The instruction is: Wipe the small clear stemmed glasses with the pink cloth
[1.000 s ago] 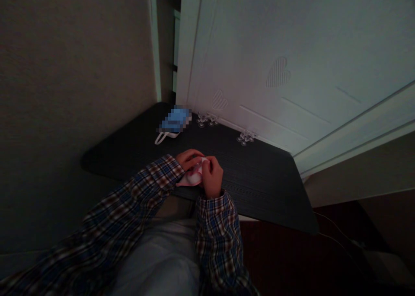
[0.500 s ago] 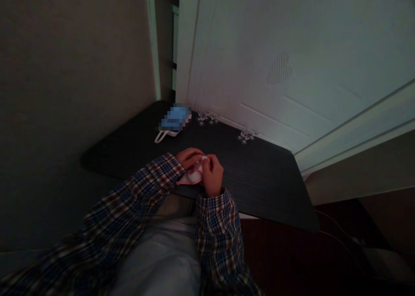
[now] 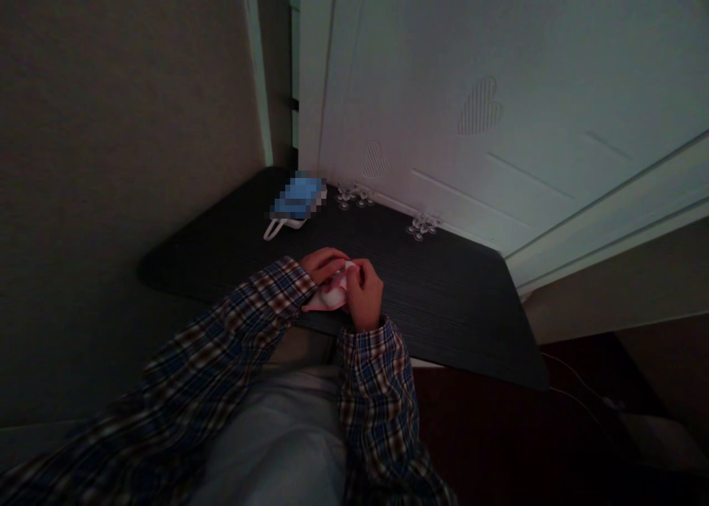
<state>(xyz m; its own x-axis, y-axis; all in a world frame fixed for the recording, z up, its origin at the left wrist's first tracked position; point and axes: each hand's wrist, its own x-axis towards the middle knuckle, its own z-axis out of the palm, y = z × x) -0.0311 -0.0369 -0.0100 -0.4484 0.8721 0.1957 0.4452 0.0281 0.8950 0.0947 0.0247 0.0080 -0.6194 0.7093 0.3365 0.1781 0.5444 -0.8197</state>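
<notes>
A small pink-and-white soft item (image 3: 333, 295) lies between the two hands, close above or on the near edge of the dark wood-grain tabletop (image 3: 443, 299); the dim light hides whether its underside touches the surface. The left hand (image 3: 323, 265) is at its upper left, with fingers laid over its top. The right hand (image 3: 365, 293) is at its right side, and the item's pale lower part shows below and between them, tapering to a pink corner at the left.

The right hand is clamped on the item's right edge, thumb and curled fingers drawn together, its back turned to the right. The left hand is bent across from the left, palm down, its fingers pointing right; its thumb is hidden, so whether it pinches the item cannot be told. The fingertips of both hands nearly meet at the top of the item. Both forearms, in plaid sleeves (image 3: 382, 388), reach forward from the body, the left one slanting in and the right one more upright.

Beyond the left hand, well apart from it, a blurred blue-faced device (image 3: 300, 198) with a white loop (image 3: 273, 230) rests on the tabletop. Clusters of clear suction cups (image 3: 424, 227) stand along the back edge, beside a white panel (image 3: 421, 85) with ribbed hearts.
</notes>
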